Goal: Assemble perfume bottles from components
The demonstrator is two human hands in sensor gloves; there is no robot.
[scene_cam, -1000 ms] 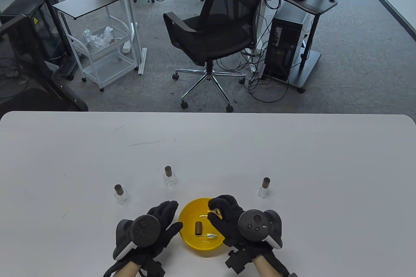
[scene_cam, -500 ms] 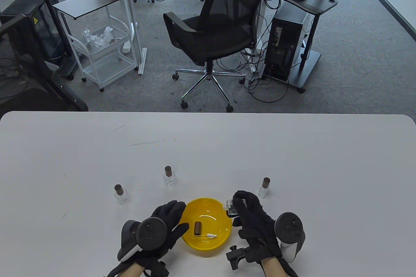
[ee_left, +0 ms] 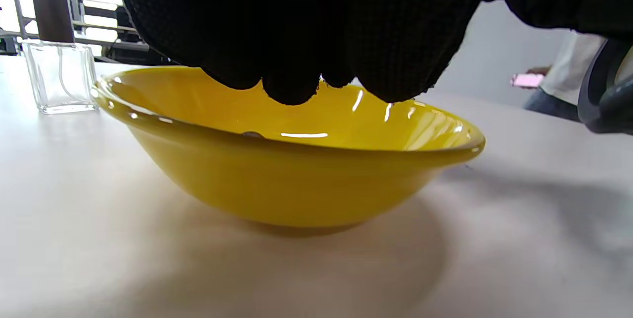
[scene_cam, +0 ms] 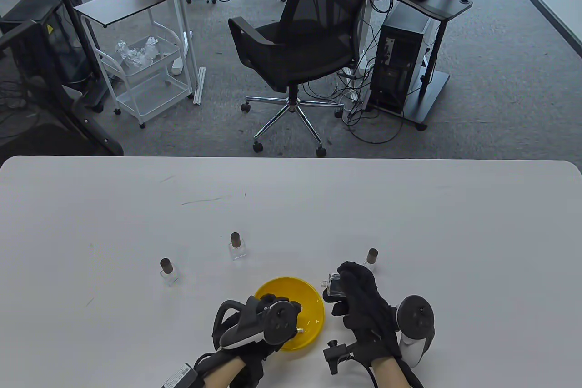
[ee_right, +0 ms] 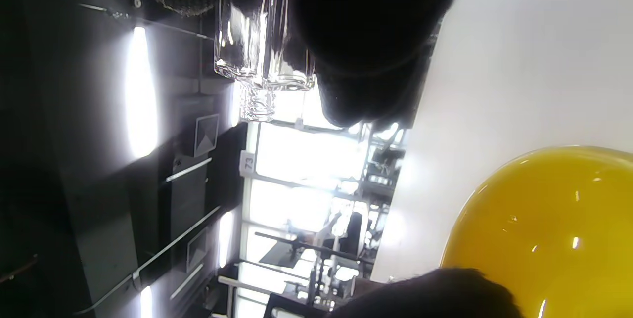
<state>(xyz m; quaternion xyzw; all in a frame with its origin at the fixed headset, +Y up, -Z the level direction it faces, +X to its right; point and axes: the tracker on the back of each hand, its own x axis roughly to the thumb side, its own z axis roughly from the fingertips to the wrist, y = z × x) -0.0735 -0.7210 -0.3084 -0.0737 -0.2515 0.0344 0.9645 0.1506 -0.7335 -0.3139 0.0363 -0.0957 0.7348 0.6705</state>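
Observation:
A yellow bowl (scene_cam: 305, 300) sits near the table's front edge. My left hand (scene_cam: 278, 313) reaches down into it, and its fingers (ee_left: 292, 85) hang over the rim of the bowl (ee_left: 296, 179). The hand and its tracker hide the brown cap. The tip of a spray pump (scene_cam: 298, 330) sticks out beside the hand. I cannot tell whether the left hand holds anything. My right hand (scene_cam: 348, 285) grips an open clear glass bottle (scene_cam: 333, 286) just right of the bowl. The bottle's bare threaded neck shows in the right wrist view (ee_right: 257, 51).
Three capped bottles stand on the table: one at the left (scene_cam: 167, 271), one behind the bowl (scene_cam: 237, 246), one by my right hand (scene_cam: 371, 259). A capped bottle (ee_left: 62, 75) stands beyond the bowl. An office chair (scene_cam: 300, 47) is past the table's far edge.
My left hand moved from the table beside the bowl to over and into it, hiding the cap. My right hand lifted the glass bottle out and carried it right of the bowl.

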